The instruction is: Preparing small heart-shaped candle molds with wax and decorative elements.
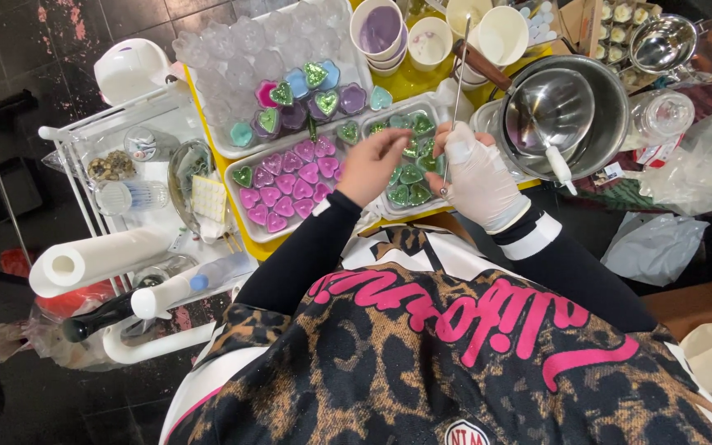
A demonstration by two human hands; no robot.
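You're at a yellow desk (409, 82) over a dark tiled floor (10, 49), with a white wire cart (84, 156) off its left edge. Your gloved right hand (480, 177) has its grip clenched on a thin metal rod (457, 86); its long axis runs nearly straight away from you, tip toward the desk's far edge. Your bare left hand (372, 165) pinches loosely above the clear tray of green glitter hearts (409, 156) at the near edge; whether it holds anything, you can't tell.

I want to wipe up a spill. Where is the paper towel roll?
In the head view, the paper towel roll lies at the person's left, on the white cart beside the yellow table, near a white squeeze bottle.
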